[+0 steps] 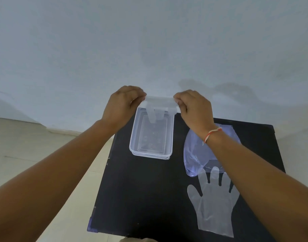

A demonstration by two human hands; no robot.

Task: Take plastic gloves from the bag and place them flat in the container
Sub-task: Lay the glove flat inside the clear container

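Note:
A clear plastic glove (159, 106) hangs stretched between my two hands, fingers pointing down, over the far end of the clear rectangular container (134, 144). My left hand (122, 105) pinches its left cuff corner and my right hand (193, 107) pinches the right corner. The glove's fingertips dip just inside the container's far rim. A second clear glove (213, 201) lies flat on the black table at the near right. The bluish plastic bag (193, 152) lies behind it, partly hidden by my right forearm.
The black table (141, 189) stands against a pale wall. Its left edge runs beside light floor tiles (36, 147). A red and white thread band circles my right wrist.

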